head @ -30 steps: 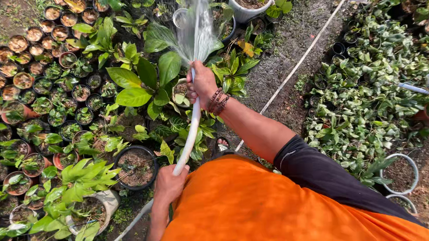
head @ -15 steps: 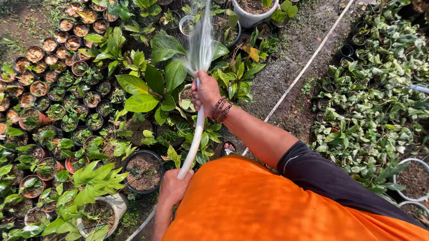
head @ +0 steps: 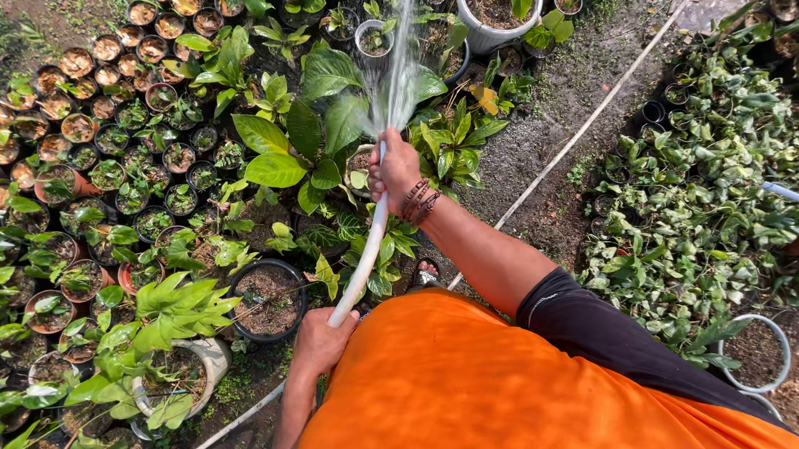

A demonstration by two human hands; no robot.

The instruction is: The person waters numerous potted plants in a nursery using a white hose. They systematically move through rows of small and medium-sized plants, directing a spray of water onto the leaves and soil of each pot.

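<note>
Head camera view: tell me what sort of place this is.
Most likely an outdoor plant nursery. Rows of small potted seedlings stand packed on bare soil, with larger leafy potted plants beside them, and the right hand and left hand hold a white hose spraying water over them.

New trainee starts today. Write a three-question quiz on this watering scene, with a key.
1. True or false: both hands grip the white hose.
2. Which hand is at the spraying end of the hose: A) the left hand, B) the right hand?
3. Fill in: the wrist of the right hand wears ______.

Key:
1. True: the left hand holds the lower part, the right hand the nozzle end.
2. B: water fans out from it over the potted plants.
3. Beaded bracelets.
</note>
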